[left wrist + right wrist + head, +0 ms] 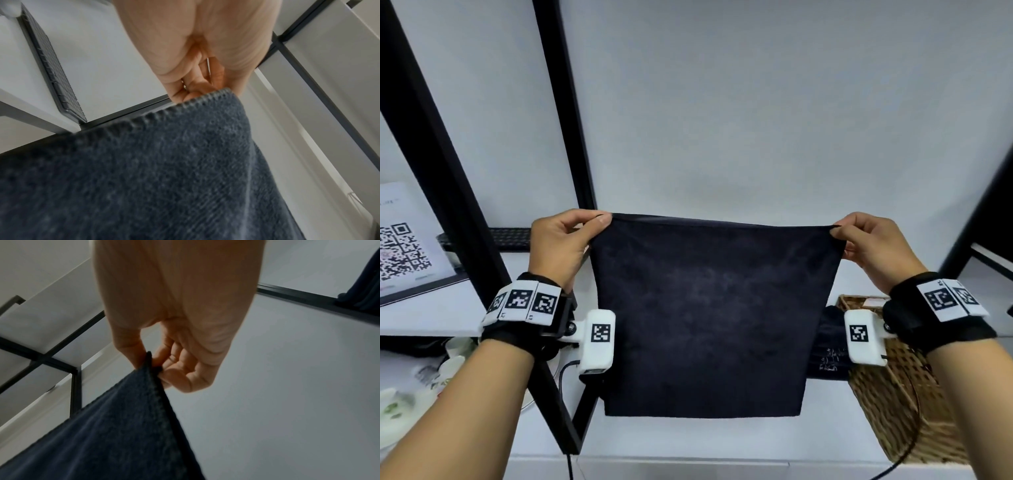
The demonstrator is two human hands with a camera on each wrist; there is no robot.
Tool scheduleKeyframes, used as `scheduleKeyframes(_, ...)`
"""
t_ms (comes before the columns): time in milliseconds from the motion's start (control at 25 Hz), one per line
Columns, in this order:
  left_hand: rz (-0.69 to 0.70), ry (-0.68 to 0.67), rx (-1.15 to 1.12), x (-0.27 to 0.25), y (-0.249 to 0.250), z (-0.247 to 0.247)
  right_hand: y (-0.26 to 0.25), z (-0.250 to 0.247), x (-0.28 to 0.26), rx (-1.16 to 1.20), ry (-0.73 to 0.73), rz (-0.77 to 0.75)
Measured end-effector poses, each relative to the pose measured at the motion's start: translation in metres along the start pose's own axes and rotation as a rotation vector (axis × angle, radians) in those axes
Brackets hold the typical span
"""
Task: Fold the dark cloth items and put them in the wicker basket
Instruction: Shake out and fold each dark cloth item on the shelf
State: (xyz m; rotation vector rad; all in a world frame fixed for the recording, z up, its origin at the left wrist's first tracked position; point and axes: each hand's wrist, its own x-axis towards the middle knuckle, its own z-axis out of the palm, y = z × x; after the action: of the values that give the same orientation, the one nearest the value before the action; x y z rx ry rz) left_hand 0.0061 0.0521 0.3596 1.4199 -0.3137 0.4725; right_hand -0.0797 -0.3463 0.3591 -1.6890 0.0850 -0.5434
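A dark navy cloth (705, 315) hangs flat in the air above the white shelf, stretched between my two hands. My left hand (599, 222) pinches its top left corner, and my right hand (837, 230) pinches its top right corner. In the left wrist view the cloth (144, 170) fills the lower part, its stitched hem held under my left hand (197, 92). From the right wrist I see the cloth (115, 426) drop away from my right hand (152, 361). The wicker basket (893, 394) stands at the right, with folded dark cloth (828, 353) inside it.
Black frame posts (565, 102) rise at the left and a white wall (756, 102) stands behind. A sheet with a QR code (404, 253) leans on the left shelf. Crockery (400, 401) sits at the lower left. A black cable (907, 455) runs past the basket.
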Motion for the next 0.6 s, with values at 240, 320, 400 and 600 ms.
scheduleKeyframes(240,0.051,-0.011,0.099,-0.001,-0.009,-0.003,0.011,-0.009,0.004,-0.108,0.007,-0.025)
scheduleKeyframes(320,0.050,-0.027,0.133,0.002,-0.022,-0.008,0.019,-0.009,0.006,-0.182,0.011,-0.030)
scheduleKeyframes(400,0.018,-0.060,0.223,0.007,-0.045,-0.009,0.036,-0.004,0.014,-0.238,0.008,-0.029)
scheduleKeyframes(600,-0.098,-0.223,0.645,0.034,-0.127,0.009,0.114,0.019,0.071,-0.288,0.002,0.066)
